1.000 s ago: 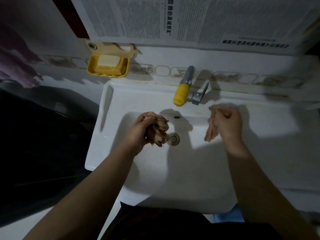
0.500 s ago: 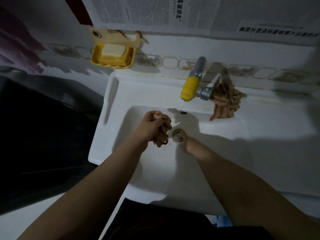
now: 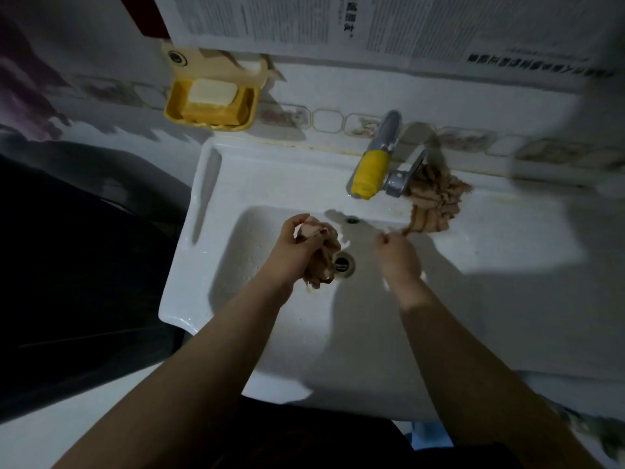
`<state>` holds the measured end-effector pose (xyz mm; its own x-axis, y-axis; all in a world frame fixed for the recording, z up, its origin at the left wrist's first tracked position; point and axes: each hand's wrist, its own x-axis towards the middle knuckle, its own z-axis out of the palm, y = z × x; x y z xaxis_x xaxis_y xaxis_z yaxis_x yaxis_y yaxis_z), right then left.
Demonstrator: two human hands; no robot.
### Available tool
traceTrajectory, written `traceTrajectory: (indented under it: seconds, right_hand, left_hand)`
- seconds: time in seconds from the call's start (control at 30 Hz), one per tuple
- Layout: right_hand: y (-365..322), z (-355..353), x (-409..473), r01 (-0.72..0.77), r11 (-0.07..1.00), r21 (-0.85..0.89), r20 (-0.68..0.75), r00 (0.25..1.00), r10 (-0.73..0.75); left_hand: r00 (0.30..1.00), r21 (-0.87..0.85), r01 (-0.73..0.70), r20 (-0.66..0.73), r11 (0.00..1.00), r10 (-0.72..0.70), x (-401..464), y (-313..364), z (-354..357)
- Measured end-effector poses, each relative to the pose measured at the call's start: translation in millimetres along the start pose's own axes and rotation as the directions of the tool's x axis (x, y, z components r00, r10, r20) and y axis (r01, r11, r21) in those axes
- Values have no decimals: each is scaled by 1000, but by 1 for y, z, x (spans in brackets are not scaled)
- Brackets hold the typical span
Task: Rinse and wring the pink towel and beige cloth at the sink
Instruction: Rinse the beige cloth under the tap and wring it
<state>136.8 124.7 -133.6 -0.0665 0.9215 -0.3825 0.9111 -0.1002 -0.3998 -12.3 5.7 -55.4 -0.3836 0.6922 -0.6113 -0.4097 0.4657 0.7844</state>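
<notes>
Left hand [image 3: 297,247], centre of frame, has fingers curled tight around a bunched cloth [image 3: 321,262], held over the sink [image 3: 270,184] basin just left of the drain [image 3: 343,262]; wad sticks out above and below the fist. Which cloth is pink and which beige cannot be told in this dim light. Right hand [image 3: 397,253], just right of the drain, pinches a thin trailing corner of the second cloth [image 3: 436,201] with fingertips. That cloth lies crumpled on the sink ledge at centre right, touching the metal tap handle [image 3: 404,176] and hanging partly over the basin edge. Tap [image 3: 370,174] with yellow spout tip sits just left of it. Yellow soap dish [image 3: 211,103] holding a soap bar [image 3: 211,93] hangs on the wall, upper left. Newspaper [image 3: 372,25] covers the wall at top.
</notes>
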Motion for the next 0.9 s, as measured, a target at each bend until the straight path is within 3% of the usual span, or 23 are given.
traceTrajectory:
  seconds: [0.07,0.13,0.23,0.33,0.9]
  right_hand:
    - [-11,-32,-2,66,980,186,-275,961,-13]
    - [-30,-60,4,159,933,323,-355,934,-36]
    - [-57,-84,27,221,948,228,-193,965,-178]
    - [-66,-94,48,266,957,120,-175,954,-243]
    - [-59,-97,53,215,967,136,-144,970,-195]
  left_hand:
    - [1000,-34,-2,26,999,3,-4,7,4]
    - [998,-57,-27,61,998,30,-9,14,9]
    - [990,-82,-64,119,995,74,-15,23,13]
    - [983,-108,-74,160,991,91,-19,29,14]
    - [958,-232,-76,252,970,135,-29,42,30]
